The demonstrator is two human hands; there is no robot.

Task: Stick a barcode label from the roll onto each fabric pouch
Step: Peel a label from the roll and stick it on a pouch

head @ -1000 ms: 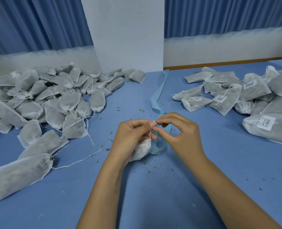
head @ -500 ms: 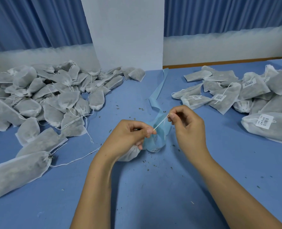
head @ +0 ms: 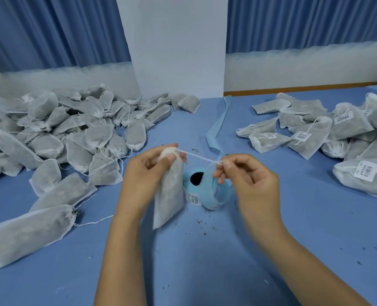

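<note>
Pouch: the pouch [head: 168,195] hangs upright from the left hand [head: 143,173], its gathered neck pinched between thumb and fingers, its lower end blurred above the table [head: 205,261].
String: the string [head: 199,156] runs taut from the neck to the right hand [head: 256,184], which pinches its end between thumb and forefinger.
Look: grey-white gauzy fabric, dark filling showing through, no sticker on the side seen.
Roll: the pale blue roll [head: 216,191] stands on the table between the hands, just behind the pouch; a strip [head: 219,120] trails away from it.
Label: a white label [head: 193,198] on the roll shows a barcode; its characters are too small to read.
Left pile [head: 73,129]: pouches with no stickers showing.
Right pile [head: 311,133]: pouches with barcode stickers, text unreadable.
</note>
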